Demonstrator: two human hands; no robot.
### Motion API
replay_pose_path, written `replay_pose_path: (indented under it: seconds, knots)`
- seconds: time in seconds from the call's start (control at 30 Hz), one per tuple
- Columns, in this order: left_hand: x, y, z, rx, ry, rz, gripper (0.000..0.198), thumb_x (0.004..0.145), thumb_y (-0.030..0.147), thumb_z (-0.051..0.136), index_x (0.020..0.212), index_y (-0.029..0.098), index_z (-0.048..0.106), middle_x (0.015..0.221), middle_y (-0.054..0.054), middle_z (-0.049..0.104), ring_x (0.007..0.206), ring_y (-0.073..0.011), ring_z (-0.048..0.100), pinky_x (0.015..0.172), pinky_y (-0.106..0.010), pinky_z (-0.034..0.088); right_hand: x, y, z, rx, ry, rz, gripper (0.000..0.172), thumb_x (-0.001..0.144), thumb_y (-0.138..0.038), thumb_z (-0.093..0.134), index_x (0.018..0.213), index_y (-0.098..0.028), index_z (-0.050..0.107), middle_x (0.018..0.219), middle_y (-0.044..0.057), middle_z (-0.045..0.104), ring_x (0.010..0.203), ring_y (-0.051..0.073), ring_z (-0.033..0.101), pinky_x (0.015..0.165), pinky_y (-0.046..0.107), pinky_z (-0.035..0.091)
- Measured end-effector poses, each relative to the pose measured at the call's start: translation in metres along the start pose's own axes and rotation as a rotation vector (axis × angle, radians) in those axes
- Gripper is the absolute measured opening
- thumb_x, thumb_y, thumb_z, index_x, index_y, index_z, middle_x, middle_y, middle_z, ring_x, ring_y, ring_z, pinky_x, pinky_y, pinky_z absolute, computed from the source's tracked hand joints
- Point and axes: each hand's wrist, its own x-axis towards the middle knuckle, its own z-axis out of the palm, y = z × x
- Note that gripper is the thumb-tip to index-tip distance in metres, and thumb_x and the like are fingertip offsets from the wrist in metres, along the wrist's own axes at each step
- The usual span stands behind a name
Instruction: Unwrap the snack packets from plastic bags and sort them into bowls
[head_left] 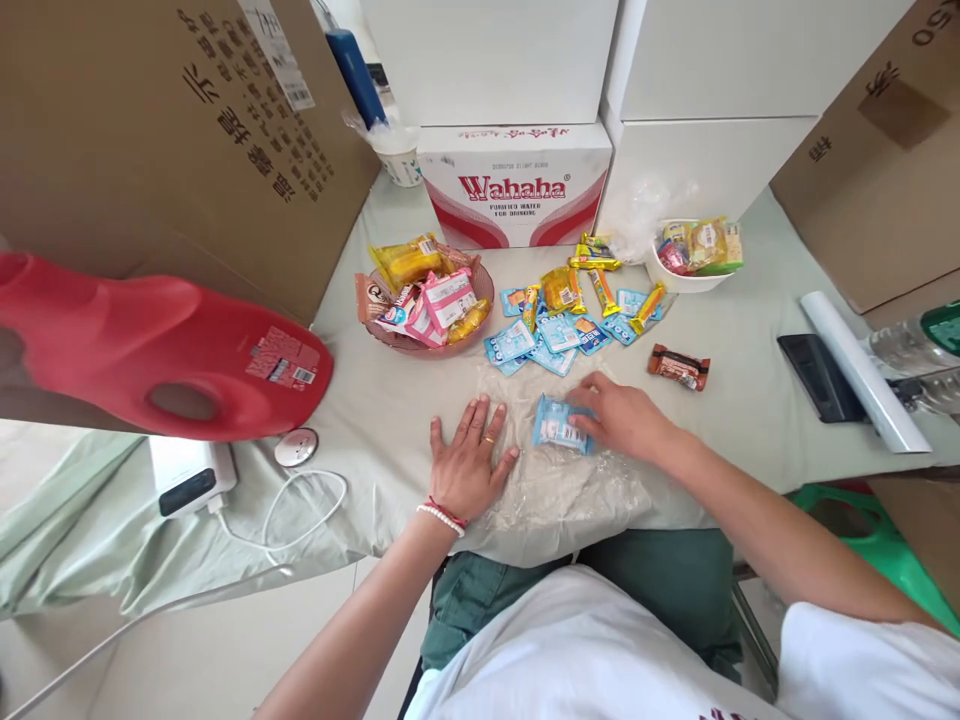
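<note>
My left hand [469, 462] lies flat with fingers spread, at the left edge of a clear plastic bag [585, 505] on the cloth. My right hand [626, 420] has its fingers closed on the right end of a light-blue wrapped snack packet [555, 424], which rests on the bag. Beyond the hands lie several flat blue sachets [559, 333] with yellow-wrapped snack bars [602, 292] among them. A brown-wrapped snack [679, 368] sits by itself to the right.
A pink glass bowl [427, 347] of packaged snacks stands left of the sachets; a white bowl [686, 278] stands back right. Behind is a Wahaha water carton [517, 190]. A red jug [225, 400], power bank [191, 478] and cable are at left; a phone [817, 380] lies right.
</note>
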Motion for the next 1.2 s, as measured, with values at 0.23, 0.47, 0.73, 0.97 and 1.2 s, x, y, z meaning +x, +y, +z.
replay_pose_path:
  seconds: [0.23,0.47,0.73,0.97,1.2]
  knots:
    - [-0.004,-0.001,-0.001,0.021,-0.017,-0.025,0.065,0.105,0.054,0.037,0.164,0.027,0.035,0.172,-0.013,0.026,0.157,-0.0354,0.034,0.123,-0.078,0.01,-0.021,-0.003,0.042,-0.266,0.05,-0.01,0.058,0.1,-0.036,0.06,0.158,-0.033,0.049,0.159,0.01,0.049,0.13,0.03,0.062,0.094,0.038,0.057]
    - [-0.011,-0.003,-0.005,0.044,-0.046,-0.06,0.068,0.103,0.056,0.041,0.164,0.027,0.034,0.173,-0.013,0.026,0.158,-0.0374,0.03,0.121,-0.082,0.003,-0.056,0.04,0.051,-0.215,0.192,0.049,0.052,0.1,-0.028,0.056,0.152,-0.034,0.056,0.152,0.008,0.055,0.117,0.026,0.069,0.089,0.04,0.061]
    - [-0.012,-0.004,-0.004,-0.004,-0.002,-0.034,0.066,0.104,0.055,0.041,0.164,0.028,0.034,0.171,-0.015,0.029,0.158,-0.0371,0.032,0.12,-0.082,0.002,-0.039,-0.01,0.021,-0.118,0.315,-0.086,0.052,0.101,-0.033,0.058,0.153,-0.034,0.055,0.15,0.008,0.056,0.121,0.025,0.066,0.094,0.036,0.058]
    - [-0.018,-0.015,-0.006,-0.093,0.111,-0.093,0.063,0.104,0.046,0.042,0.162,0.022,0.041,0.175,-0.018,0.017,0.161,-0.0386,0.022,0.123,-0.072,0.022,-0.016,-0.024,0.047,-0.198,0.023,-0.096,0.061,0.101,-0.039,0.06,0.16,-0.037,0.044,0.166,0.009,0.039,0.125,0.028,0.065,0.09,0.038,0.059]
    - [-0.039,-0.048,-0.026,-0.231,0.003,0.406,0.077,0.083,0.005,0.04,0.156,0.028,0.047,0.156,-0.008,0.058,0.154,-0.0212,0.042,0.133,-0.057,0.012,-0.088,0.012,0.075,-0.116,0.322,-0.341,0.056,0.097,-0.055,0.065,0.142,-0.022,0.061,0.139,0.018,0.062,0.119,0.033,0.061,0.099,0.052,0.055]
